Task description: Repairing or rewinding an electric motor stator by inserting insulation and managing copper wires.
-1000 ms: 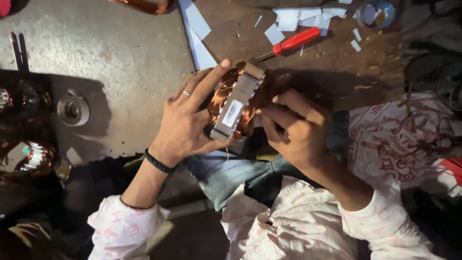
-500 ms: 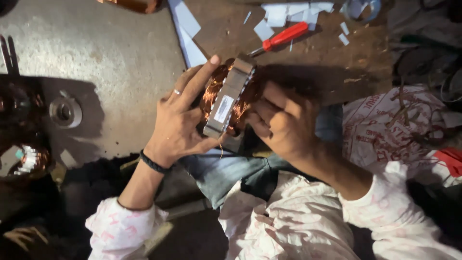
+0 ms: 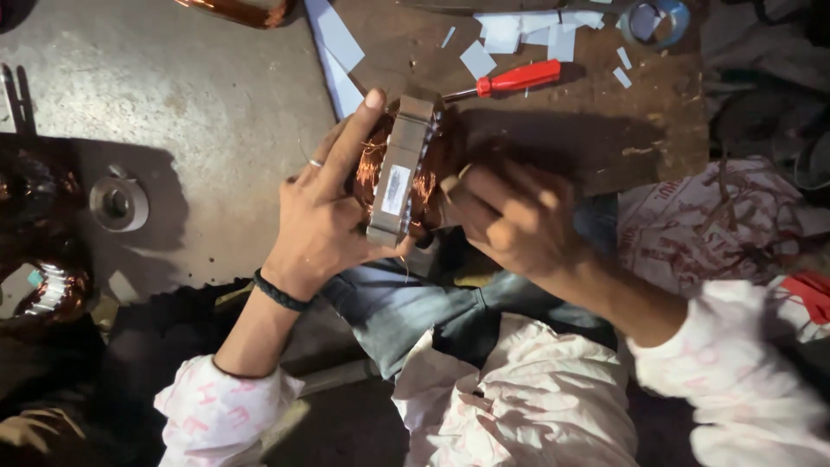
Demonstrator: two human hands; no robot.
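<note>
The left hand (image 3: 324, 220) wraps around a grey metal motor core with shiny copper wire coils (image 3: 399, 177). Its fingers are curled tight on the core's left side, and one long finger reaches up to the top edge. The right hand (image 3: 510, 216) presses on the core's right side with bent fingers. The core is held up over the person's lap, just past the near edge of a brown wooden board (image 3: 553, 130). A red-handled screwdriver (image 3: 510, 79) lies on the board, close behind the core. The grey concrete floor (image 3: 173, 104) spreads out to the left.
</note>
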